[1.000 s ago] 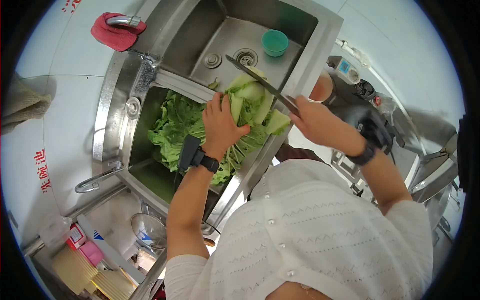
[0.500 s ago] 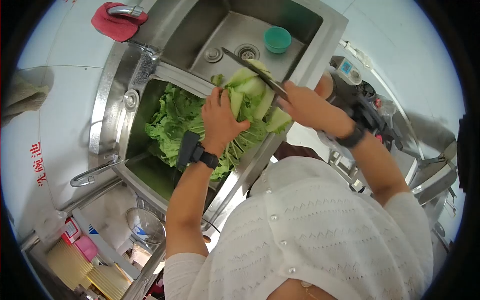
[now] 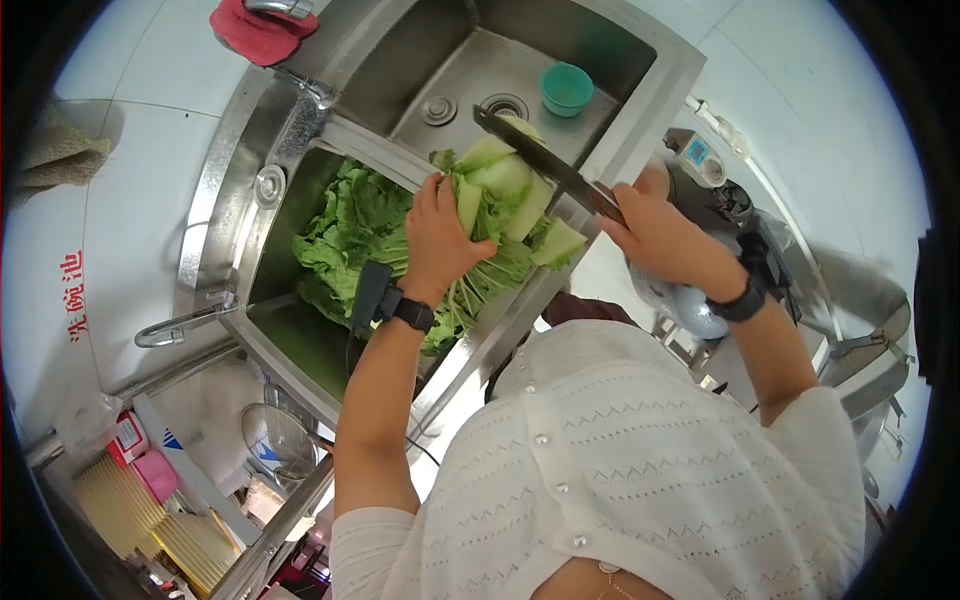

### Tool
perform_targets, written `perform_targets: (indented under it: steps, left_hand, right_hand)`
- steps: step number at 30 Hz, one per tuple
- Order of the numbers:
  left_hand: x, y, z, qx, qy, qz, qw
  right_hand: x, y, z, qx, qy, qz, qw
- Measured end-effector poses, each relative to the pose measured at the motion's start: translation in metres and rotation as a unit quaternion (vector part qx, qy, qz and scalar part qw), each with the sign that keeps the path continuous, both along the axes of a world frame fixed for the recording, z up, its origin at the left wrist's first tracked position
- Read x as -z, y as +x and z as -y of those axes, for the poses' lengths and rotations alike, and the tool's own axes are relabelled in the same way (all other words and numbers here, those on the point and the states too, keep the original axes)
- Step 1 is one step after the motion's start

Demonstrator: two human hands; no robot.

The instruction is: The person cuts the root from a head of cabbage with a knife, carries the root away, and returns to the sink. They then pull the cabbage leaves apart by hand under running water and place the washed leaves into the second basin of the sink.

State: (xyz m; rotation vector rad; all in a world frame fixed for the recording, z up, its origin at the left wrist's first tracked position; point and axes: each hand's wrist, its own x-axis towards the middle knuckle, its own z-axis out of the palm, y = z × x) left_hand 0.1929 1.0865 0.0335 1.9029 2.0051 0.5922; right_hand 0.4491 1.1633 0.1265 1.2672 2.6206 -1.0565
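- White tiled wall is seen round a steel double sink [image 3: 232, 190]; red Chinese characters [image 3: 72, 298] are printed on the tiles at the left, read as 洗碗池.
- Small device [image 3: 697, 150] with a blue label is noted beside the sink's right rim; its print is too small to be read.
- Red-and-white packet [image 3: 127, 437] and pink box [image 3: 157, 476] are seen on a low shelf at lower left; their text cannot be read.
- Cabbage [image 3: 503, 178] is held over the divider between the two basins, close to the front rim, pale stem end up.
- Left hand [image 3: 440, 242] is pressed on the cabbage, fingers spread and clamped on its leaves; a black wrist device [image 3: 383, 298] is worn.
- Knife [image 3: 540, 163] is gripped by the right hand [image 3: 662, 240], fingers closed tight round the handle; the blade is laid across the cabbage top, tip out over the far basin.
- Loose green leaves [image 3: 345, 232] are piled in the near basin, filling most of it.
- Far basin is mostly bare; a teal cup [image 3: 567, 88] is set near its right wall.
- Red cloth [image 3: 258, 30] is draped on the tap at the top; a second tap [image 3: 178, 328] hangs at the near basin's left edge.
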Motion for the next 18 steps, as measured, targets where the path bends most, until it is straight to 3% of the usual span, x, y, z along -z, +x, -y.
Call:
perform_targets:
  steps: [3, 9, 12, 18]
  left_hand:
    - [0.001, 0.000, -0.001, -0.004, -0.002, -0.018, 1.000]
    - [-0.001, 0.003, -0.002, -0.003, -0.005, -0.041, 0.999]
    - [-0.001, 0.004, -0.001, -0.009, 0.000, -0.032, 0.999]
    - [0.003, 0.001, 0.002, -0.008, 0.040, -0.004, 0.999]
  right_hand:
    - [-0.001, 0.011, 0.011, 0.041, -0.050, 0.011, 0.998]
    - [0.036, -0.043, -0.025, 0.006, -0.004, -0.023, 1.000]
    - [0.034, -0.050, -0.038, -0.010, -0.058, 0.022, 0.998]
    - [0.011, -0.007, -0.025, -0.014, -0.095, 0.022, 0.995]
